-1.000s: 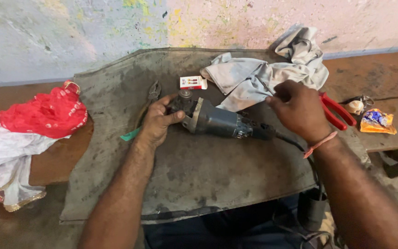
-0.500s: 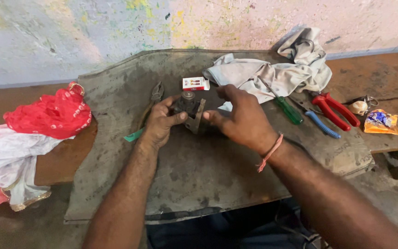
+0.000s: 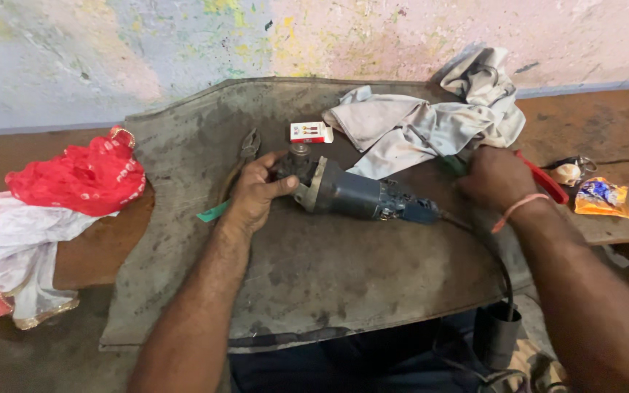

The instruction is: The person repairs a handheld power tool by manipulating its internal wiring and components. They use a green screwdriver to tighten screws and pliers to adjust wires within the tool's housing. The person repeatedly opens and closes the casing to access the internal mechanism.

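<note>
A dark angle grinder (image 3: 354, 195) lies mid-mat on a worn grey mat (image 3: 314, 284). The left hand (image 3: 256, 193) closes around its head at nine o'clock. At three o'clock the right hand (image 3: 495, 178) curls over red-handled pliers (image 3: 544, 178) near the mat's edge. Bare mat spreads toward six o'clock; a rag (image 3: 424, 120) crowds twelve, below a paint-flecked wall (image 3: 183, 44).

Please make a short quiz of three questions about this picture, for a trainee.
1. True or false: the left hand rests on the head of the grinder.
2. What lies nearest the right hand? A) red cloth B) red-handled tool C) small box
3. What colour is the crumpled cloth behind the grinder?

Key: 1 true; 2 B; 3 grey.
</note>
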